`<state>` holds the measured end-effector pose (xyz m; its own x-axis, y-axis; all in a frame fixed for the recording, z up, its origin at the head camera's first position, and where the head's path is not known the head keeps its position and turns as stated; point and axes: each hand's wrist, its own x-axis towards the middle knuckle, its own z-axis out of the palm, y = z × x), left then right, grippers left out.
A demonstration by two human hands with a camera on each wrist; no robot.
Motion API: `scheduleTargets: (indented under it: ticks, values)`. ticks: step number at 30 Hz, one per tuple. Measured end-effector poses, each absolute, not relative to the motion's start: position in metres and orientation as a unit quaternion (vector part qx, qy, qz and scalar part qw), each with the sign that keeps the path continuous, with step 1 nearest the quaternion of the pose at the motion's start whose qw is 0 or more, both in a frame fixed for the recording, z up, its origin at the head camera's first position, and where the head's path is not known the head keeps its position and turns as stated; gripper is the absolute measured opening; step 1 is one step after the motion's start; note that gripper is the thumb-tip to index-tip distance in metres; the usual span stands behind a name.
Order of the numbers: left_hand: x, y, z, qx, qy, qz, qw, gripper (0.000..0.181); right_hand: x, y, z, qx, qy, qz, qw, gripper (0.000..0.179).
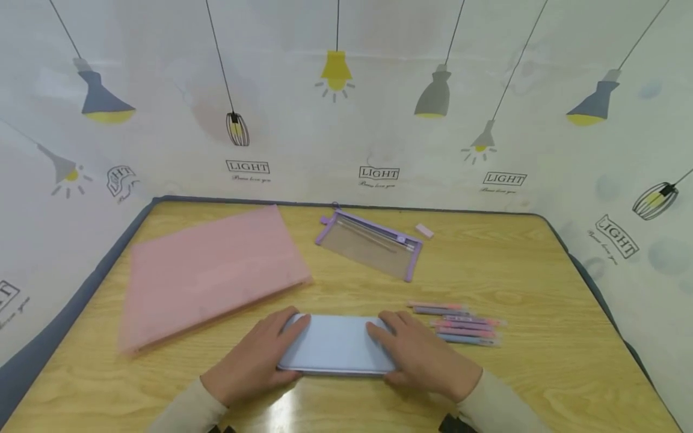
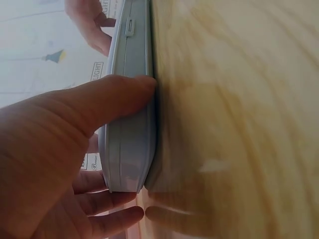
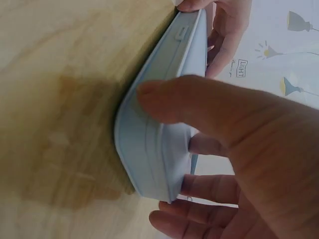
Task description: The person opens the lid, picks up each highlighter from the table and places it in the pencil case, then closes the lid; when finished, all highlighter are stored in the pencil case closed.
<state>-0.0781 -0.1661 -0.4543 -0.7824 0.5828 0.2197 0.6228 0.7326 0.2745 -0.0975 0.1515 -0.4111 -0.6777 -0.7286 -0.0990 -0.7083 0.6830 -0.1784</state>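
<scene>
A light blue hard pencil case (image 1: 338, 346) lies flat on the table in front of me, its lid closed. In the left wrist view its near side shows a small raised catch (image 2: 130, 27). My left hand (image 1: 260, 355) grips the left end, thumb on the near side and fingers around the top and far edge. At the other end my right hand (image 1: 428, 355) holds it the same way, with its thumb (image 3: 164, 102) pressed against the near side in the right wrist view. The inside of the case is hidden.
Several pastel pens (image 1: 468, 328) lie just right of my right hand. Farther back are a clear zip pouch (image 1: 373, 246) with purple trim and a small pink eraser (image 1: 425, 231). A large pink folder (image 1: 216, 270) lies at the left. Printed curtains surround the wooden table (image 1: 541, 361).
</scene>
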Motion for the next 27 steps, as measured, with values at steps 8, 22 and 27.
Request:
scheduleTargets:
  ticks: [8,22,27]
  values:
    - [-0.082,-0.166,-0.452,-0.319,-0.929,-0.184,0.042,0.090,-0.109,0.148,-0.400,-0.391,0.914,-0.036,0.106,0.078]
    - [-0.086,-0.170,-0.450,-0.307,-0.930,-0.201,0.023,0.097,-0.118,0.151,-0.390,-0.416,0.897,-0.056,0.140,0.071]
    - [-0.085,-0.173,-0.455,-0.283,-0.927,-0.247,0.002,0.116,-0.118,0.162,-0.389,-0.425,0.887,-0.118,0.141,0.058]
